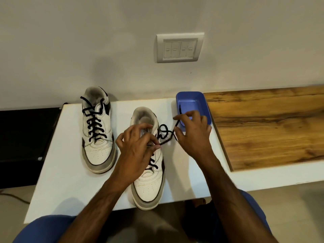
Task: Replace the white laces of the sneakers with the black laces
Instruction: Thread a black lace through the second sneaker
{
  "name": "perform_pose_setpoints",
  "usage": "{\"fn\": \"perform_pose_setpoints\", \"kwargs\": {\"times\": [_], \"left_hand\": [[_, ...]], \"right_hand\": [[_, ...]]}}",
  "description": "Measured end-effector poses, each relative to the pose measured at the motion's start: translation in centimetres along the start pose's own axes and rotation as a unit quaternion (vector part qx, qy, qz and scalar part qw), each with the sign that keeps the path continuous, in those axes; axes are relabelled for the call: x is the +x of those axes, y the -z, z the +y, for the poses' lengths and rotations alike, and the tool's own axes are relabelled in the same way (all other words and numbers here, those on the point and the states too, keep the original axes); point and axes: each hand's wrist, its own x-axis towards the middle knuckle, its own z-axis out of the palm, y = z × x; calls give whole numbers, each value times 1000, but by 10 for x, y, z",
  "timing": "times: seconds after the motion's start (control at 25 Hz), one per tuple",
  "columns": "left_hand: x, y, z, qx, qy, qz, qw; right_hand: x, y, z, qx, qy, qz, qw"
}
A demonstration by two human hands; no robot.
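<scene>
Two white sneakers stand on a white table, toes toward me. The left sneaker is fully laced with a black lace. The right sneaker carries a black lace through its lower eyelets, and the loose end loops off to the right. My left hand hovers over the right sneaker's tongue and pinches the lace near the upper eyelets. My right hand pinches the lace's free end, which sticks up in front of the blue tray. No white laces are in view.
A blue plastic tray sits at the table's back right, against the wall. A wooden surface adjoins the table on the right. A switch plate hangs on the wall behind. A dark cabinet lies to the left.
</scene>
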Motion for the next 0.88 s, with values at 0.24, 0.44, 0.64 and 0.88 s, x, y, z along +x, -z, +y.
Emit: {"fn": "perform_pose_setpoints", "kwargs": {"times": [0.24,0.44,0.64,0.88], "left_hand": [[0,-1,-1,-30,51,29,998],[-3,7,-5,-13,-7,10,1000],[-4,9,-12,3,-40,-11,999],[-5,9,-17,17,-60,-29,998]], "right_hand": [[-14,7,-18,226,30,-246,942],[-4,26,-5,483,-95,-36,870],[6,37,16,608,-175,112,766],[5,51,13,741,-193,116,633]]}}
